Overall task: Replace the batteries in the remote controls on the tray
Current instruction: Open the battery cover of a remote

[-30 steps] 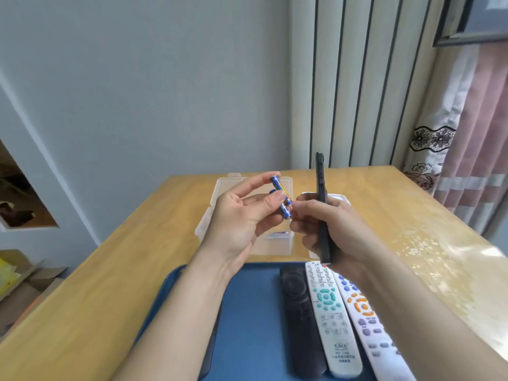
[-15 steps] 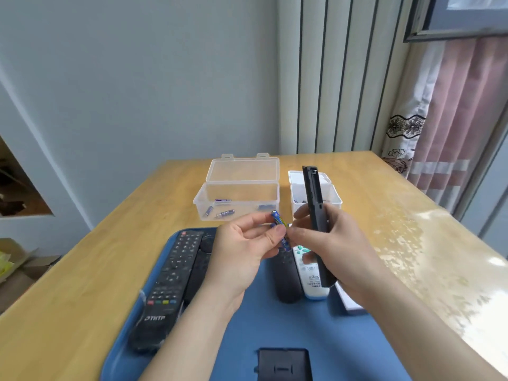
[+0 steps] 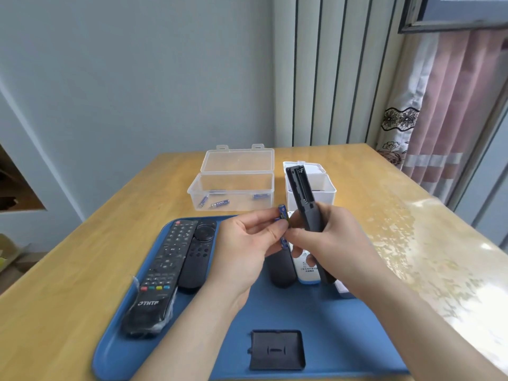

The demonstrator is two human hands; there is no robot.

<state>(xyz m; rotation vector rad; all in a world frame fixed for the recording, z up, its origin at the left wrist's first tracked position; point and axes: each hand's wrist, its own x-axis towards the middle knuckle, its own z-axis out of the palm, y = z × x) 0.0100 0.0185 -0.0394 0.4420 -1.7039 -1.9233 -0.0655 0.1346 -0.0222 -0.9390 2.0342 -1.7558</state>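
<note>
Above tray [image 3: 324, 320], left hand [image 3: 247, 251] pinches batteries [image 3: 282, 214], right hand [image 3: 330, 237] grips remote [image 3: 301, 188].

This looks like a room in a home. A pale wooden desk [image 3: 82, 270] stands in a corner against a plain grey-blue wall [image 3: 137, 78] and white ribbed panelling [image 3: 338, 78], with pink curtains [image 3: 453, 119] edged by a flowered lace band hanging at the right and a dark frame [image 3: 453, 24] above them. Television remote controls [image 3: 156, 273] lie on the desk's tray [image 3: 324, 320], and cardboard [image 3: 11, 254] sits on the floor at the left.
</note>
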